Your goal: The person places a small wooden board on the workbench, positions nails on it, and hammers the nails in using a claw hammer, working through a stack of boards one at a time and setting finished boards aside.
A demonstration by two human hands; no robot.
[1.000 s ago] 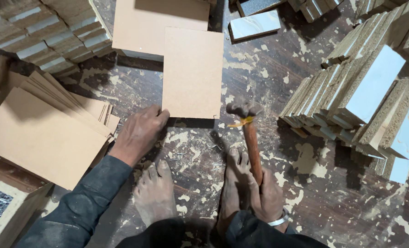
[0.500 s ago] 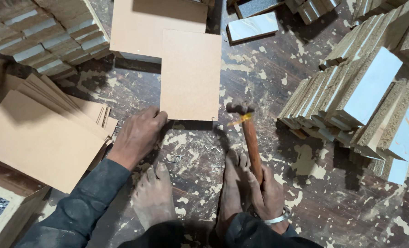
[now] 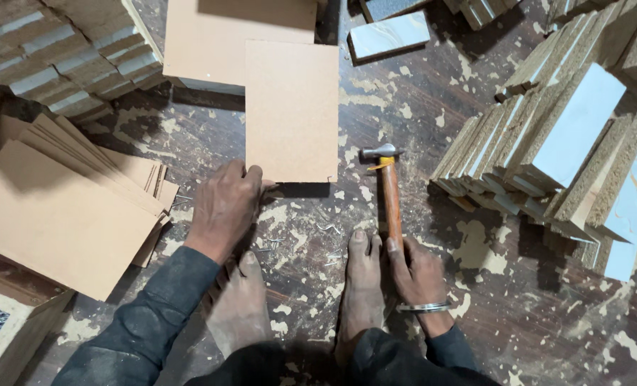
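I've got a tan fibreboard panel (image 3: 291,111) lying flat on the speckled floor (image 3: 519,300), straight ahead of my bare feet (image 3: 361,286), its far end overlapping a bigger sheet (image 3: 211,43). My left hand (image 3: 225,207) sits at the panel's near left corner, knuckles up, fingers curled down onto the floor right at the edge, so loosely bunched rather than spread. My right hand (image 3: 418,271) is wrapped around the lower end of a wooden-handled hammer (image 3: 388,193); the steel head lies on the floor just right of the panel's near corner. A metal bangle (image 3: 423,308) circles that wrist. Loose nails (image 3: 326,246) are scattered between my hands. To my left, a fanned stack of thin boards (image 3: 61,207). To my right, rows of white-faced blocks (image 3: 569,136) leaning on edge. Top left, more stacked blocks (image 3: 54,57).
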